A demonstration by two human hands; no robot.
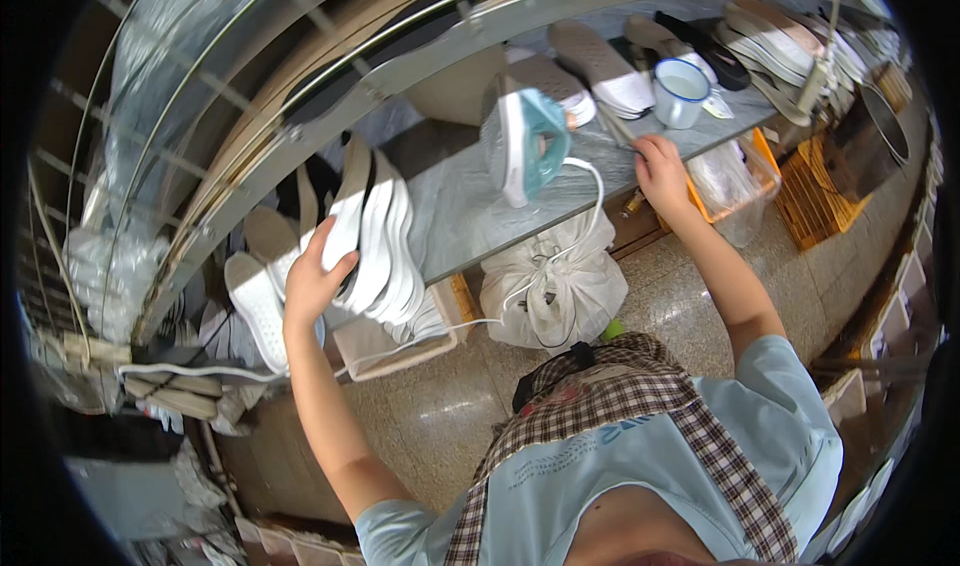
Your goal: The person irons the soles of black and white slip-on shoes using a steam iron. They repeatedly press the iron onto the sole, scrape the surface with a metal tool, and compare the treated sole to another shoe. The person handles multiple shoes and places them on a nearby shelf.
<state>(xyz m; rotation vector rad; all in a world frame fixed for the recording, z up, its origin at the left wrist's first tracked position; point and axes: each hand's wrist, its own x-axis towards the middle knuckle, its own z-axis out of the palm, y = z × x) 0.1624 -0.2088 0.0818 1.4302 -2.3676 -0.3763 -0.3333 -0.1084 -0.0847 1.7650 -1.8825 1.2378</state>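
Note:
At the left end of the grey shelf [455, 216], my left hand [316, 278] grips a white shoe sole [347, 221], thumb on its near side. More white soles [392, 246] stand in a row against it on the right. My right hand [660, 173] is closed at the shelf's front edge, around the near end of a thin stick-like tool [614, 124] whose kind I cannot make out. Just beyond that hand stands a white mug [682, 96] with a blue rim. A teal and white iron [537, 146] stands upright between my hands.
Pairs of soles and insoles [600, 66] line the shelf's back. The iron's white cord [600, 191] hangs over the edge past a tied white sack [553, 286]. Below are a pale bin [400, 358] and an orange crate [765, 171]. A metal rail [400, 81] runs above.

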